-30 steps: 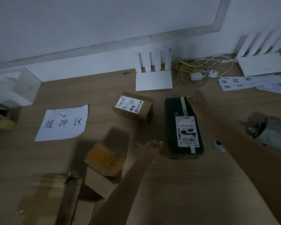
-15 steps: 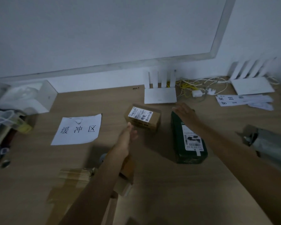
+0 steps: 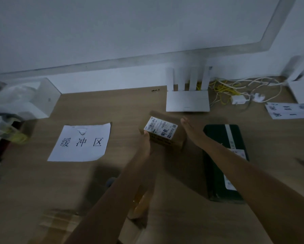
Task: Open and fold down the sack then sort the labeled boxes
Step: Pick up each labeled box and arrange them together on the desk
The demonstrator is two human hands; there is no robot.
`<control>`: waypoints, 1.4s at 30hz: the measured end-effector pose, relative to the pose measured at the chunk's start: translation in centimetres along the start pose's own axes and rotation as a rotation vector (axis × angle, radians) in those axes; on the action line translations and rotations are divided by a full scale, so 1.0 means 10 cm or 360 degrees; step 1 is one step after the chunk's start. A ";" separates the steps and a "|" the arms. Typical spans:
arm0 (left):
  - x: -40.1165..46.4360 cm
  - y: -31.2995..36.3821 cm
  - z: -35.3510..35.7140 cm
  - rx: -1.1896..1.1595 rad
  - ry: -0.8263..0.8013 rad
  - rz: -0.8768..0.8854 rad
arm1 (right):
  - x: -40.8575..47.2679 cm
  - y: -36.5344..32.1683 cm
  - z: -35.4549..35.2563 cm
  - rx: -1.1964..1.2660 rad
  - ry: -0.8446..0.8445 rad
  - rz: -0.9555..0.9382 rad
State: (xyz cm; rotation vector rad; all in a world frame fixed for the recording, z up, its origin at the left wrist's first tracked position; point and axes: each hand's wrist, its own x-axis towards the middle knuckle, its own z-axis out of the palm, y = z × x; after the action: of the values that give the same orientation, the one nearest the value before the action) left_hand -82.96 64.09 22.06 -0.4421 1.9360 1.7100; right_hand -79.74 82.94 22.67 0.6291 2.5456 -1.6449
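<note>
Between hands: small labeled box (image 3: 162, 133); left hand (image 3: 146, 144) grips near edge, right hand (image 3: 191, 131) flat against side.

You have bare desk (image 3: 130, 106) between the paper sign (image 3: 80, 143) and the router (image 3: 187, 100); the dark box (image 3: 223, 161) blocks your right.
</note>
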 end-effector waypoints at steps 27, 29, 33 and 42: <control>-2.04 0.48 -0.09 0.0074 -0.0476 0.0737 | -1.95 -0.87 -0.31 0.0252 0.0084 -0.0388; -2.35 0.40 -0.12 0.0127 -0.0553 0.0796 | -2.36 -0.89 -0.36 0.0264 0.0138 -0.0440; -2.74 0.05 -0.06 0.0339 -0.0552 0.0726 | -3.10 -0.88 -0.46 0.0336 0.0183 -0.0366; -3.57 -0.71 0.11 0.0290 -0.0569 0.0465 | -4.19 -0.24 -0.54 0.0374 0.0277 0.0035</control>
State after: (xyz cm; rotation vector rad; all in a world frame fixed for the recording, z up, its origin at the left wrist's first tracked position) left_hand -49.73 60.80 36.68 0.2123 1.9296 1.6271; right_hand -41.26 73.90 37.75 0.8495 2.4642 -1.9819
